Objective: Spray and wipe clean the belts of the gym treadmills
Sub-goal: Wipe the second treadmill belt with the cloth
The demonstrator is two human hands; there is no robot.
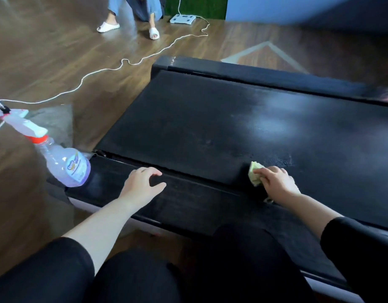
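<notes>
Wiping at the near edge of the belt (210, 127), your right hand (276, 182) clutches the yellow-green cloth (255, 172), fingers curled over it and pressing it to the black surface just beside the gap at the side rail (199, 200); your left hand (142, 184) lies released on that rail, fingers loosely spread, holding nothing. Mind that gap; a cloth corner dragged into it could snag or shed lint. The pale sheen further across the belt looks like wet spray; short strokes here may leave it streaked. The spray bottle (66, 165) leans at the rail's end, near your left forearm; a careless elbow could topple it toward the white cord (101, 73) on the floor.
</notes>
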